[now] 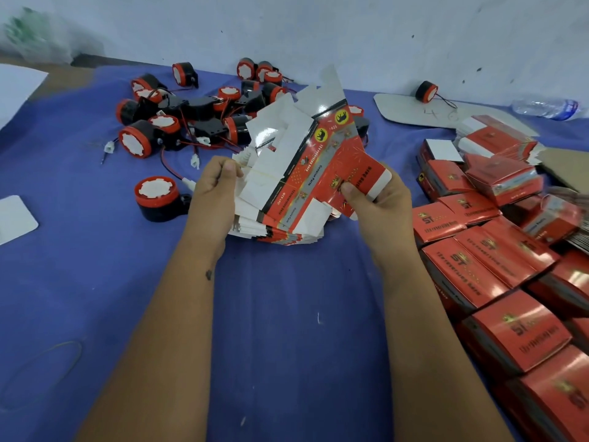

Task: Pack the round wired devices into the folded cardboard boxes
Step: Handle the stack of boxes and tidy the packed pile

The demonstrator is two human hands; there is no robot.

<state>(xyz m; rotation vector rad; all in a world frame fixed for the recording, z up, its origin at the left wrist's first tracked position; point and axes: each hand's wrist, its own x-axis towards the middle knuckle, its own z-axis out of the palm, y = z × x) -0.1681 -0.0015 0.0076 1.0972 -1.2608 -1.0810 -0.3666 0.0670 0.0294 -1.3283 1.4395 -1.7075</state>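
I see left hand (214,183) gripping the flat-carton stack (280,224); right hand (373,199) pinching the top carton (322,161). Thin, glossy, likely slippery card; I'd hold edges.

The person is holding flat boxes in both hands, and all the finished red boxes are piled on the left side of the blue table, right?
Not quite. The finished red boxes are piled on the right side of the blue table, as the head view shows. The rest holds: the left hand and right hand both hold the flat boxes.

A packing workshop: loose buzzers (178,110) and red printed boxes (497,282) heaped on a blue-covered table (287,314).
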